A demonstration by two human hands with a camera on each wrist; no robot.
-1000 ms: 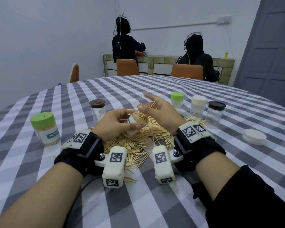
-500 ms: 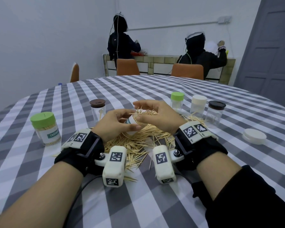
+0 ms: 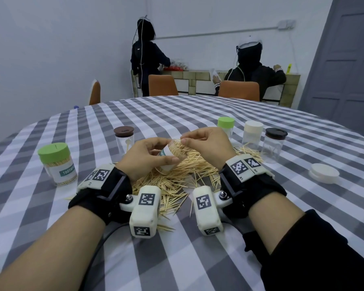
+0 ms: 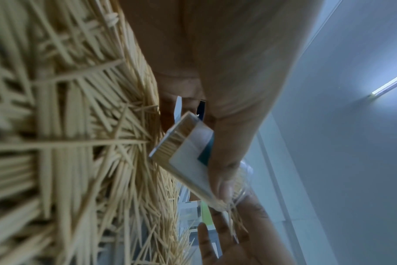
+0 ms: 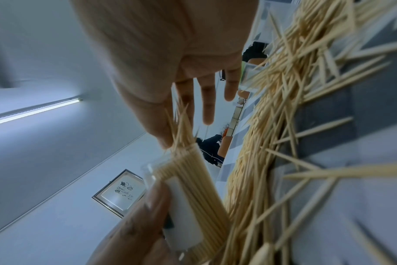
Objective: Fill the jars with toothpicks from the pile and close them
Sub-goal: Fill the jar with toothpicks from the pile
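Observation:
My left hand (image 3: 147, 154) grips a clear jar (image 3: 170, 157) with a white and teal label. The jar is tilted, its open mouth toward the right, above the toothpick pile (image 3: 187, 175). It is packed with toothpicks (image 5: 193, 179), and a few stick out of the mouth. My right hand (image 3: 206, 143) is at the mouth, its thumb and forefinger pinching those protruding toothpicks (image 5: 179, 123). The left wrist view shows the jar (image 4: 188, 152) from its base end, beside the pile (image 4: 79, 143). No lid is on this jar.
On the striped tablecloth (image 3: 198, 114) stand a full green-lidded jar (image 3: 57, 162), a brown-lidded jar (image 3: 124, 141), and green-lidded (image 3: 225, 127), white-lidded (image 3: 253, 133) and dark-lidded (image 3: 274, 144) jars. A loose white lid (image 3: 324, 172) lies at the right. Two people work at the far counter.
My right hand came down from a raised, spread pose onto the jar mouth, bringing its toothpicks into the jar. The left hand kept the jar over the pile.

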